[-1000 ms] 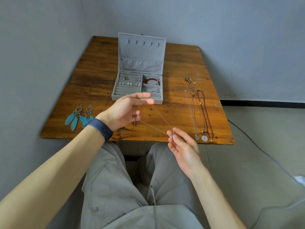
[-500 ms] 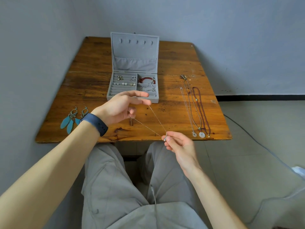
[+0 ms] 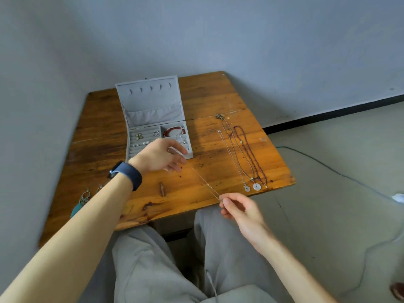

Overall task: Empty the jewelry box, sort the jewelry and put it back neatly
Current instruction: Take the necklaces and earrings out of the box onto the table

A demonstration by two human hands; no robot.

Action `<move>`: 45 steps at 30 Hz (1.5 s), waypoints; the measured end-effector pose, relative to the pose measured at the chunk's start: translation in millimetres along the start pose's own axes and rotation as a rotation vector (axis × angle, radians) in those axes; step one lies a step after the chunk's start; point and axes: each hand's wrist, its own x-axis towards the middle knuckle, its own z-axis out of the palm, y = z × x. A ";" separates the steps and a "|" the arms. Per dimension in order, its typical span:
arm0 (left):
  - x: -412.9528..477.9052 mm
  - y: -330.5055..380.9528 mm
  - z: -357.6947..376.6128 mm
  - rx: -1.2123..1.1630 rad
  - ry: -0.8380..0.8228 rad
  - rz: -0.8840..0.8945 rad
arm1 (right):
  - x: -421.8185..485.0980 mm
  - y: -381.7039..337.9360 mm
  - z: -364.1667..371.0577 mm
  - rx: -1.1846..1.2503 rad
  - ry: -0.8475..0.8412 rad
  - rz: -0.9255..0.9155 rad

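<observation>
- Right hand pinches one end of chain; left hand pinches the other, chain taut above table.
- Three necklaces laid out at 3 o'clock of box, earrings at 8.
- Box still holds rings, studs, bracelet: emptying roughly half done, sorting and refill left.

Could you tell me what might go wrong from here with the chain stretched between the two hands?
1. The thin chain is taut between the left hand and right hand; a harder pull might snap it.
2. The right hand pinches it past the table edge, so a slip could drop it to the floor.
3. Laid carelessly, it could tangle with the necklaces already on the table.
</observation>
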 end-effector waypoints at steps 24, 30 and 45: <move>142.7 118.6 144.7 0.912 0.184 0.388 | 24.0 2.0 -119.8 0.063 0.676 0.070; 163.4 124.5 152.4 0.951 0.173 0.442 | 32.2 3.0 -121.8 -0.101 0.743 0.116; 179.6 114.4 153.4 0.945 0.141 0.398 | 45.1 -6.8 -123.2 -0.287 0.718 0.119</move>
